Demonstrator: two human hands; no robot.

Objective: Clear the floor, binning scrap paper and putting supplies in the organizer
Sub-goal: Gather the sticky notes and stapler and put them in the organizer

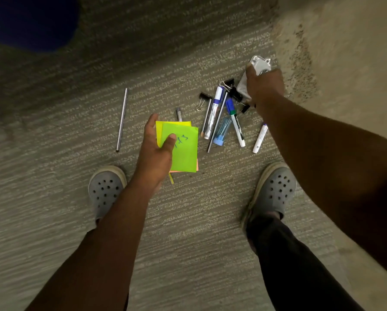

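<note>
Head view: left hand (157,149) pinches a fanned stack of notes (183,151), thumb on top. Right hand (263,86) grips a grey-white object (260,63), identity unclear, over the markers (217,108) and clips (235,93) on the carpet (53,131). Risk: the loose notes slipping during the next reach.

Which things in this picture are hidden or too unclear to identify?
Head view:
- Grey object in the right hand: mostly covered by the hand, so what it is stays unclear.
- Blue writing on the green note: the left hand thumb covers part.
- Dark blue shape, top left: cut by the edge, blurred.
- Bin and organizer: not visible.
</note>
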